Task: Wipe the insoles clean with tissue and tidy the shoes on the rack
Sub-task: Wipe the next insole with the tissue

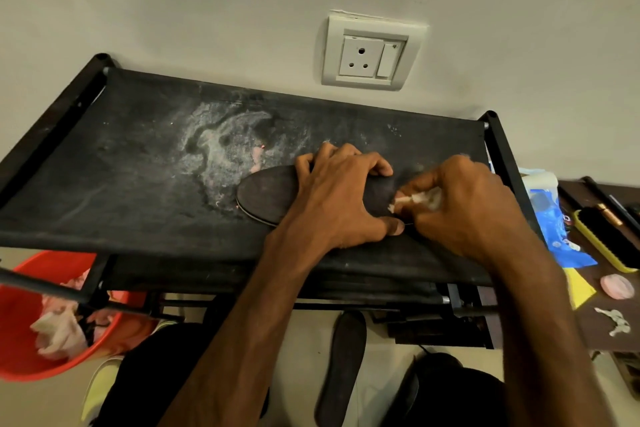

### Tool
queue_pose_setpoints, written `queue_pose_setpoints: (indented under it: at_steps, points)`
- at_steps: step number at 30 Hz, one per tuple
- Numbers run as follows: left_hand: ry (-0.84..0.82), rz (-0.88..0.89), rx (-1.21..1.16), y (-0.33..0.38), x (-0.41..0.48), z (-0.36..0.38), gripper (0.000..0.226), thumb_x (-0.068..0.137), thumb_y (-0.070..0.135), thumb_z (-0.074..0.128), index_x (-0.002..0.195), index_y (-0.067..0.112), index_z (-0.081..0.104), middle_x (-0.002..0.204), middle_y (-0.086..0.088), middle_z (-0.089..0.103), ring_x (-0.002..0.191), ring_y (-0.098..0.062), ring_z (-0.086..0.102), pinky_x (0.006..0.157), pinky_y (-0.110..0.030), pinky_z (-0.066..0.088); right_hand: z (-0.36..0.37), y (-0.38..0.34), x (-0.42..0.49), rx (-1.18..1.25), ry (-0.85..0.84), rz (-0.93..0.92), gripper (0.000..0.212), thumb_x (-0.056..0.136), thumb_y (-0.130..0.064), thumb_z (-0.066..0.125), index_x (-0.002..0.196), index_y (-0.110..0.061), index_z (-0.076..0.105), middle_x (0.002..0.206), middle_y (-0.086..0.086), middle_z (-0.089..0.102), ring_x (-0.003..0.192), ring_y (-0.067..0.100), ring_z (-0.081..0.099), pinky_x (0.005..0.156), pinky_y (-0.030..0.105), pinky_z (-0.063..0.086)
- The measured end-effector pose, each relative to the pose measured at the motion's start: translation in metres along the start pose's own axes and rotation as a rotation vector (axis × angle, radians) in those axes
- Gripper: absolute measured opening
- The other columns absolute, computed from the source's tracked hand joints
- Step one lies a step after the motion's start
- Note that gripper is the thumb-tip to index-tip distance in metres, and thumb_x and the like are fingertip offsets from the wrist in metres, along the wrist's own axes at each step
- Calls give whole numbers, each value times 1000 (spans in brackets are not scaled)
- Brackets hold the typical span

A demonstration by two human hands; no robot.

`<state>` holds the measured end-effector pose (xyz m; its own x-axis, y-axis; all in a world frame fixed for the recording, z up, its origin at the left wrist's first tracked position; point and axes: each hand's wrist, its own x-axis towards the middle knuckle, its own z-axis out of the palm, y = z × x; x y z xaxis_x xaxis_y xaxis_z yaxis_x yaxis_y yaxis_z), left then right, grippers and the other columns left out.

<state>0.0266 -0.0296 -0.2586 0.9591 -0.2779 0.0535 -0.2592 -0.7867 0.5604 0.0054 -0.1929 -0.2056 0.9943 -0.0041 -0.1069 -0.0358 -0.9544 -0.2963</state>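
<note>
A dark insole point(266, 192) lies flat on the black fabric top of the shoe rack point(121, 177). My left hand point(341, 198) spans its middle, fingers curled over the far edge and thumb at the near edge, holding it down. My right hand point(464, 208) grips a wad of white tissue point(420, 199) and presses it onto the insole's right end. A second dark insole point(343, 364) lies on the floor below the rack. A dark shoe point(426, 388) is partly hidden behind my right forearm.
Dusty white smears point(228, 146) mark the rack top. A red bucket point(20, 340) with used tissue stands at lower left. To the right, a side table point(602, 315) holds a blue packet point(550, 218), a shoe brush point(606, 236), a yellow cloth and keys. A wall socket point(370, 52) sits above.
</note>
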Motion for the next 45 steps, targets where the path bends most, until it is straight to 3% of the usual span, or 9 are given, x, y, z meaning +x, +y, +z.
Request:
queue_pose_setpoints:
  at_steps: [2, 8, 15, 21, 25, 29, 39, 42, 45]
  points:
    - [2, 4, -2, 0, -1, 0, 72, 61, 69, 80, 124, 44, 56, 123, 15, 51, 124, -13, 36, 97, -36, 18, -1, -2, -2, -44, -21, -5, 19, 75, -32, 83, 93, -38, 80, 91, -3, 76, 86, 23, 69, 79, 39, 58]
    - [-29, -10, 11, 1, 0, -1, 73, 65, 62, 79, 131, 42, 54, 128, 8, 50, 128, -18, 35, 102, -39, 18, 25, -20, 7, 163, 273, 12, 22, 82, -19, 73, 97, -34, 80, 88, -4, 77, 79, 20, 69, 71, 27, 50]
    - [-9, -9, -38, 0, 0, 0, 71, 60, 69, 81, 123, 45, 56, 122, 16, 50, 123, -12, 36, 103, -40, 23, 0, 7, 1, 83, 14, 58, 19, 78, -37, 82, 75, -51, 70, 92, -11, 76, 89, 17, 68, 82, 42, 59]
    - [-12, -8, -7, 0, 0, 1, 69, 62, 70, 79, 122, 46, 56, 123, 14, 49, 124, -15, 36, 104, -43, 23, 20, -2, 14, 192, 318, 108, 14, 81, -32, 79, 94, -36, 80, 96, -9, 77, 88, 17, 70, 75, 31, 55]
    - [-4, -11, -27, -2, 2, 1, 70, 60, 70, 80, 121, 46, 57, 121, 17, 50, 122, -13, 37, 104, -42, 23, 14, 6, 13, 143, 172, 38, 14, 82, -30, 78, 93, -38, 80, 91, -12, 76, 83, 15, 69, 73, 31, 54]
    - [-4, 1, -37, -1, 2, 1, 71, 60, 68, 82, 122, 46, 57, 120, 19, 50, 121, -10, 35, 98, -36, 20, -4, 20, 5, 55, -56, -5, 11, 78, -38, 82, 83, -46, 77, 91, -18, 76, 86, 11, 68, 82, 41, 60]
    - [0, -7, -2, 0, 2, 1, 70, 61, 70, 80, 123, 46, 56, 123, 16, 50, 122, -13, 36, 102, -40, 22, 23, -2, 14, 191, 284, 40, 16, 82, -28, 75, 95, -37, 79, 88, -8, 76, 83, 18, 70, 73, 39, 59]
    - [-5, -7, -23, -1, 2, 0, 71, 60, 69, 81, 122, 46, 57, 121, 18, 51, 122, -11, 36, 101, -39, 22, 11, 8, 10, 120, 142, 18, 14, 83, -32, 77, 91, -43, 78, 83, -16, 71, 75, 10, 63, 71, 30, 51]
    - [7, -4, -44, -1, 2, 0, 71, 59, 69, 82, 122, 46, 58, 119, 20, 51, 120, -10, 37, 98, -36, 22, -4, 22, 5, 68, -33, 22, 12, 80, -37, 80, 83, -48, 76, 91, -15, 75, 85, 13, 67, 81, 38, 57]
